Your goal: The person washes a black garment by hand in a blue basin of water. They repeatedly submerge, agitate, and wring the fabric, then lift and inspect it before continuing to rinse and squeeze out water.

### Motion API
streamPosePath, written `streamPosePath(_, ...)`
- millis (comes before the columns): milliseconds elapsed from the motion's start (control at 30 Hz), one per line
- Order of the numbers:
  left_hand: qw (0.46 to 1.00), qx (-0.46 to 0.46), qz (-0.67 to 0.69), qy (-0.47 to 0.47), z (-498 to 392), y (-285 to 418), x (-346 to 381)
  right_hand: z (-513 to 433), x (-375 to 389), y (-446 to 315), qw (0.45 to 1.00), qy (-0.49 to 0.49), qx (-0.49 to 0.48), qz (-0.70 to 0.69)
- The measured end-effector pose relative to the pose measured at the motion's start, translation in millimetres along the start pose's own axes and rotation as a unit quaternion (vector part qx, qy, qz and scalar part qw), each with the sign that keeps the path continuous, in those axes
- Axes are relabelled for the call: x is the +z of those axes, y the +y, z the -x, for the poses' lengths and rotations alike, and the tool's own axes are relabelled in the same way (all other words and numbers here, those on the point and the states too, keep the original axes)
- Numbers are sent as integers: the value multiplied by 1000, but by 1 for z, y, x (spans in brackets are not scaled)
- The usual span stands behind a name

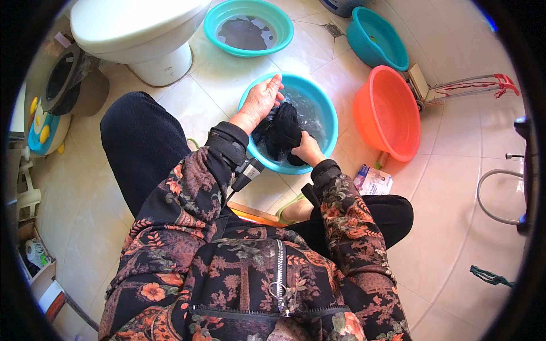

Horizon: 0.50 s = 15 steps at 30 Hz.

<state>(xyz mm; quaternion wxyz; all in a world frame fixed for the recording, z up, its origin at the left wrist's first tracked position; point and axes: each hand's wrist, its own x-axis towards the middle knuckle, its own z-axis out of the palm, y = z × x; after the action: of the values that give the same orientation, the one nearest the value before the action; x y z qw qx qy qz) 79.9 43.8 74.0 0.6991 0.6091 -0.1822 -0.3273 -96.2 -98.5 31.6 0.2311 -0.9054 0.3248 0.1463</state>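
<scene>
A light-blue plastic basin (332,111) of water stands on the tiled floor in front of me. Black wet cloth (282,128) lies bunched in it, partly under the water. My right hand (308,149) grips the cloth near the basin's front right side. Over the left part of the basin is my left hand (263,99), palm turned inward with fingers loosely curved. Nothing shows in its grasp, and the cloth is just below and beside it.
Beyond is a turquoise basin (285,39) of dark water, near a white toilet (140,30). To the right, a teal basin (375,42) and an orange-red basin (390,115) lean on edge. A printed packet (373,180) lies by my right knee. At left stands a grey bin (91,91).
</scene>
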Motion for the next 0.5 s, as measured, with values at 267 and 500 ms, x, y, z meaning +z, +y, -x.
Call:
streamPosePath(267,1000,-10,20,-2,-1,-2,-2,24,-142,-61,953,126,-53,-270)
streamPosePath(500,996,8,70,47,3,12,3,74,-228,-114,859,166,-193,-444)
